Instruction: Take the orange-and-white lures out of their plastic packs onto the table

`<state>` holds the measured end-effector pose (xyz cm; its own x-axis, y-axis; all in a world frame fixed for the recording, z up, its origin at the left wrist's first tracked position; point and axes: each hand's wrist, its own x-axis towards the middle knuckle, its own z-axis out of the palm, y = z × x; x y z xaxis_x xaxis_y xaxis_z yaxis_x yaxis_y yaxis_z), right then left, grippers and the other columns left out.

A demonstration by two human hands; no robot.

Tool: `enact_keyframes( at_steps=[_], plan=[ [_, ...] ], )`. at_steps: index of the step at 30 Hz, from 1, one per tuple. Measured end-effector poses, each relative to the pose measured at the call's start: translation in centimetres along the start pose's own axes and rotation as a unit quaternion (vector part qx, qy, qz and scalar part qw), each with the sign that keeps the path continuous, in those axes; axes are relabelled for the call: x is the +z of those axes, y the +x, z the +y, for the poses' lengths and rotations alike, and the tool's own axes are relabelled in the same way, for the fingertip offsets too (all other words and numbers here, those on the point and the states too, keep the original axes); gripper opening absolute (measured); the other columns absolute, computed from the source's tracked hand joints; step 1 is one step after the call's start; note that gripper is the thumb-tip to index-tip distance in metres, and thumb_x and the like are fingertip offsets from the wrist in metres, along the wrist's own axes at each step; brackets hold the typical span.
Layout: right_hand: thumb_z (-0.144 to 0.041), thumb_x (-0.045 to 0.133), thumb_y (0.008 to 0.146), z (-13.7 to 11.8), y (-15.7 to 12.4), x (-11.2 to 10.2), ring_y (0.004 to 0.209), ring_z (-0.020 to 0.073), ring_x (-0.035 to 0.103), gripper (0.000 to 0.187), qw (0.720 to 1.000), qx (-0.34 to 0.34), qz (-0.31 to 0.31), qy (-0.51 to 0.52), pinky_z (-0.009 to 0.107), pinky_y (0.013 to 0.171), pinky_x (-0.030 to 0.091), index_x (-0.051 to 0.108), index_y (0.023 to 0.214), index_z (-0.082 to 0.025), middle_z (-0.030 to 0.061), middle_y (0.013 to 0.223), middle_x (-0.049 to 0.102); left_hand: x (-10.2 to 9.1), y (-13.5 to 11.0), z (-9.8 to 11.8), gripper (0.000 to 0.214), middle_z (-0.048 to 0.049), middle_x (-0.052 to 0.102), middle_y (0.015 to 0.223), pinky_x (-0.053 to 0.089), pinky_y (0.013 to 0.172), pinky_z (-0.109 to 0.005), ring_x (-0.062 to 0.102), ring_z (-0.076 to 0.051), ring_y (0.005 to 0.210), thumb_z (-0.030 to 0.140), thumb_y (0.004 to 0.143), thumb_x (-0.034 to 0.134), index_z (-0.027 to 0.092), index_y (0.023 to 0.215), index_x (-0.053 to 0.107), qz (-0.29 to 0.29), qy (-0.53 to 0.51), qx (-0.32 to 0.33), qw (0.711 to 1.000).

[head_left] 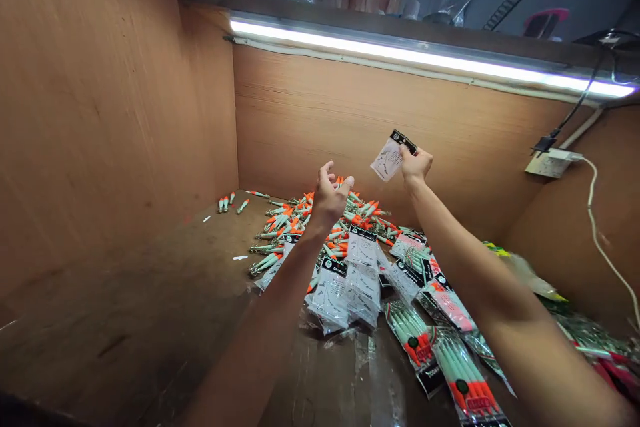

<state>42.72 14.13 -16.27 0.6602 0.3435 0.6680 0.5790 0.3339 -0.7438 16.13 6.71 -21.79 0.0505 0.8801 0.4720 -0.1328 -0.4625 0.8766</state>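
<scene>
My right hand (417,165) is raised at the back and pinches a small plastic packaging bag (386,161) by its black printed top edge. The bag hangs tilted and looks flat. My left hand (331,195) is held up to the left of it, fingers apart and nothing in them. Behind and below the left hand lies a pile of squid jigs (285,219), pale green with orange ends. In front of the pile, more printed bags (331,293) overlap in a loose stack; my left forearm hides part of it.
Filled lure packs (463,373) lie at the front right, more (595,333) beyond my right forearm. A few loose jigs (226,203) sit far left. Wooden walls (310,113) enclose the table. A lit tube lamp (425,53) crosses above; a power strip (553,161) hangs at right.
</scene>
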Motion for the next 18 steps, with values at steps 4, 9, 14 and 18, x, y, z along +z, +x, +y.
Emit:
enact_keyframes(
  at_steps=[4,9,14,18],
  plan=[
    [-0.033,0.069,0.073,-2.0,-1.0,-0.1,0.065,0.0111,0.051,0.022,0.995,0.033,-0.035,0.088,0.023,0.061,0.043,0.065,0.074,-0.011,-0.0018,0.067,0.060,-0.2,-0.2,0.3,0.069,-0.0212,0.054,0.136,0.049,0.101,-0.045,0.062,-0.030,0.115,0.035,0.089,0.069,0.019,0.149,0.040,-0.001,0.013,0.017,1.000],
    [-0.036,0.077,0.068,-2.5,-6.9,-2.1,0.064,0.0143,0.059,0.029,0.937,0.140,-0.273,0.164,0.031,0.066,0.052,0.066,0.083,-0.014,0.0024,0.072,0.067,0.1,-1.6,2.1,0.063,-0.0161,0.051,0.142,0.040,0.112,-0.046,0.051,-0.033,0.130,0.028,0.086,0.070,0.023,0.144,0.047,0.006,0.097,0.146,0.985],
    [-0.056,0.067,0.078,2.3,-13.6,-5.5,0.060,0.0147,0.059,0.044,0.883,0.115,-0.453,-0.049,0.030,0.064,0.050,0.072,0.090,-0.014,0.0036,0.069,0.067,1.5,-3.2,2.4,0.046,-0.0150,0.058,0.130,0.039,0.112,-0.046,0.054,-0.031,0.125,0.027,0.086,0.068,0.020,0.131,0.061,-0.070,0.170,0.199,0.963],
    [-0.041,0.060,0.085,6.5,-11.5,-11.8,0.096,0.0237,0.068,0.028,0.864,0.036,-0.386,-0.323,0.032,0.082,0.049,0.076,0.094,-0.021,0.0103,0.092,0.075,2.6,-4.0,1.5,0.044,-0.0144,0.061,0.126,0.042,0.109,-0.045,0.057,-0.030,0.121,0.027,0.085,0.070,0.020,0.128,0.063,-0.121,0.206,0.207,0.949]
  ],
)
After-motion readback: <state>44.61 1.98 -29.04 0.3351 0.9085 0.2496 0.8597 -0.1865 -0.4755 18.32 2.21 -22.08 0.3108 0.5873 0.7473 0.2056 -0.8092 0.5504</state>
